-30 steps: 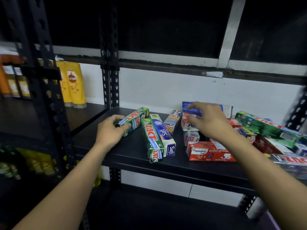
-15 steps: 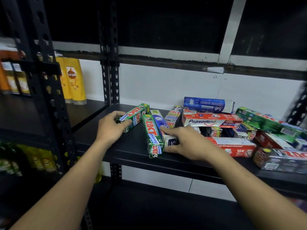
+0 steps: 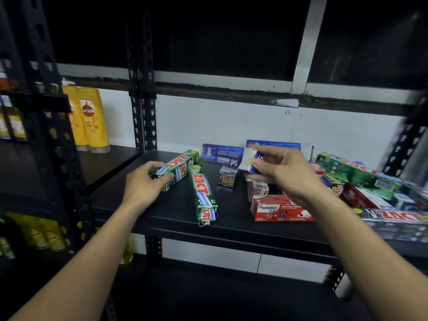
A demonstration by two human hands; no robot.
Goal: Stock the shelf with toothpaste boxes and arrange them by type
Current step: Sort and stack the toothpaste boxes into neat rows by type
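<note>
On the black shelf board [image 3: 162,216], my left hand [image 3: 143,186] grips the near end of a green Zact box [image 3: 183,165] that lies at a slant. A second green Zact box [image 3: 202,195] lies beside it, pointing toward me. My right hand [image 3: 284,172] holds a blue and white Yes box [image 3: 222,155] by its near end, lifted above the shelf. Another blue box [image 3: 275,144] lies against the back wall. A red Pepsodent box [image 3: 278,209] sits below my right wrist. A small Zact box [image 3: 228,177] stands in the middle.
A loose heap of green, red and silver toothpaste boxes [image 3: 370,186] fills the shelf's right end. Yellow Sunsilk bottles [image 3: 89,119] stand on the neighbouring shelf at left. Black perforated uprights [image 3: 143,117] divide the bays. More yellow bottles [image 3: 46,235] sit on a lower left shelf.
My right hand took the blue Yes box from beside the second green Zact box and raised it toward the back. My left hand stayed on its green box.
</note>
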